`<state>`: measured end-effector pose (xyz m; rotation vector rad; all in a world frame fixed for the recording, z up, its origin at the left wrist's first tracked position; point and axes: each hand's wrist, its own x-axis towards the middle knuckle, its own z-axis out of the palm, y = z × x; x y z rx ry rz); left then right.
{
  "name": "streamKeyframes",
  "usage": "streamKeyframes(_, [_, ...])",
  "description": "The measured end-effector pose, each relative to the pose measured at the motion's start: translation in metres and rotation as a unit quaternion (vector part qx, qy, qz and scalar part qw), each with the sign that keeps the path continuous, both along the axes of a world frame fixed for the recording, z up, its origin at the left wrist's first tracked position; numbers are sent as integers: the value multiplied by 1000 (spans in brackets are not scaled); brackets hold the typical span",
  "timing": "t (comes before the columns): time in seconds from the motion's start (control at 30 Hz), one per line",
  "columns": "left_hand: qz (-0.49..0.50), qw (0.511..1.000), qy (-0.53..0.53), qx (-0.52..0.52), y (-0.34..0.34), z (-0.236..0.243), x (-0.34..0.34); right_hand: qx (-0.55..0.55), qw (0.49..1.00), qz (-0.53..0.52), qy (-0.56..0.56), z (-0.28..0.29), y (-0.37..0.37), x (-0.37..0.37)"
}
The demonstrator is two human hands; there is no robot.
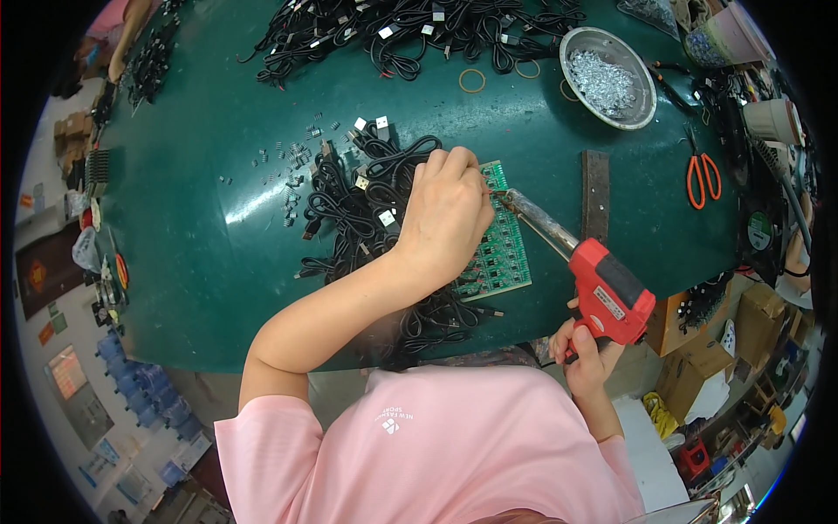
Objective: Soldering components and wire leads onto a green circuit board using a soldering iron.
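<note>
My right hand [585, 354] is wrapped round the handle of a red and black soldering gun [609, 297]. Its long metal barrel slants up to the left, and the tip is beside my left fingertips. My left hand [447, 210] arches over the left part of a green circuit board panel [508, 251], its fingers pinched near the upper part; what they hold is hidden. The panel carries rows of small boards with black chips. Under and beside my left wrist lie bundled black USB cables [336, 208], some with bare metal plugs.
Small metal parts [297, 157] lie scattered left of the cables. A large heap of black cables [410, 35] covers the far edge. To the right are a metal bowl [647, 105] of small clear pieces, a dark flat bar [595, 196] and orange-handled scissors [696, 182]. Another person's arm [129, 39] shows far left.
</note>
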<state>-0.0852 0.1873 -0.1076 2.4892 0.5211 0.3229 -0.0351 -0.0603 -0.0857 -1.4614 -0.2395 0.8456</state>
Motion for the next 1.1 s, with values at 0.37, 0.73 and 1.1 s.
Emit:
streamKeyframes(0.37, [0, 1000, 4, 16, -2, -2, 2, 2, 1000, -17, -11, 1, -1, 0])
streamKeyframes(0.73, [-5, 1000, -1, 20, -2, -2, 1, 44, 999, -14, -22, -2, -8, 1])
streamKeyframes(1.1, [-102, 986, 1, 129, 10, 11, 3, 48, 998, -18, -21, -4, -10, -1])
